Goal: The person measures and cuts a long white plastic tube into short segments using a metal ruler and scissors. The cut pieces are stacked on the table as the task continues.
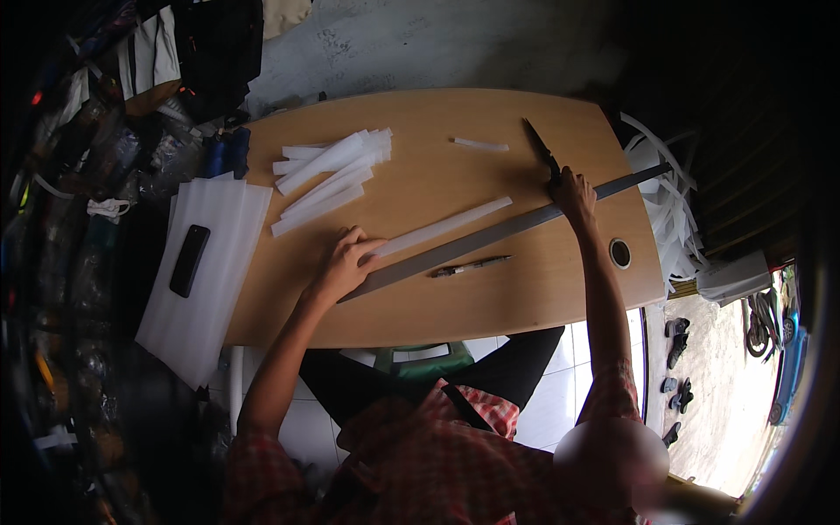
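So the right hand [575, 197] had its grip closed around the handle of a black knife [541, 144], blade pointing away from the person and a bit to the left, over the far right part of the wooden worktop [420, 179]. The left hand [348, 265] was down around the near end of a narrow white strip [446, 226], fingers bent. I honestly can't tell if that grip was pinching the strip or just pressing on it.

The strip ran diagonally across the middle of the worktop, up and to the right. Just on the near side of it was a long flat grey bar [490, 234], at a similar slant, passing beneath the right wrist and poking out past the right edge. A pen [472, 266] lay closer to the person than the bar.

Up at the far left there was a loose, overlapping pile of white strips [337, 166], and one short white piece [481, 144] sat by itself left of the knife. Big white sheets [223, 271] stuck out over the left edge with a dark phone [189, 261] on top. Off the right edge, a messy tangle of thin white strips [674, 219] hung in loops.
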Demonstrator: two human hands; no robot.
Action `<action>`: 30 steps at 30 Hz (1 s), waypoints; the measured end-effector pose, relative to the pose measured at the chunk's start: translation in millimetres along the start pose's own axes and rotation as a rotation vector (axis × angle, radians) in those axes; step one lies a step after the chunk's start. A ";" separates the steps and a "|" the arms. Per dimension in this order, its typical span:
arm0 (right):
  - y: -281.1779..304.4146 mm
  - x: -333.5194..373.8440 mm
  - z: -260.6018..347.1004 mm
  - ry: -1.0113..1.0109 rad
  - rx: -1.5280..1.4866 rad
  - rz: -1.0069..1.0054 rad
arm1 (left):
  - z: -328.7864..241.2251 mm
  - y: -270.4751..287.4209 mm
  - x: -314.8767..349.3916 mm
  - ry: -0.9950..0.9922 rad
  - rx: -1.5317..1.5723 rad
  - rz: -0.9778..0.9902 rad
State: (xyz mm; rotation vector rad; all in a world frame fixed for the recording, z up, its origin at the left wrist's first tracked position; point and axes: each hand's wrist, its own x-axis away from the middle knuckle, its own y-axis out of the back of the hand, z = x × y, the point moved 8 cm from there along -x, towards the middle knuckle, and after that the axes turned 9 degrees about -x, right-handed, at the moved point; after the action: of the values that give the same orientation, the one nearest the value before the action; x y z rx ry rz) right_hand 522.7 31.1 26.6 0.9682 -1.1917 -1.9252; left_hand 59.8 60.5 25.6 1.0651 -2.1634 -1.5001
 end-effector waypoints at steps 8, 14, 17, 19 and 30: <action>-17.5 -8.0 -1.3 0.012 0.014 0.117 | 18.3 19.2 38.0 0.001 0.033 0.052; -8.3 7.7 10.3 0.080 0.055 0.059 | 25.4 17.7 38.5 -0.012 0.061 0.098; 4.1 25.9 28.0 0.190 -0.004 -0.073 | 28.4 18.4 40.0 0.003 0.051 0.131; 13.1 47.2 43.3 0.260 -0.154 -0.077 | 27.8 19.6 39.4 0.010 0.060 0.133; 24.0 182.9 127.2 0.609 -0.289 0.425 | -59.8 13.8 6.0 -0.238 -0.012 -0.096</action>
State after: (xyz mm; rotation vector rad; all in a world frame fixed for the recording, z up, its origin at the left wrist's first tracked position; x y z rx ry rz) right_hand 326.2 -75.0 43.5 0.9531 -0.6701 -1.2848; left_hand 86.9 18.3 61.6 1.0462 -2.2840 -1.7609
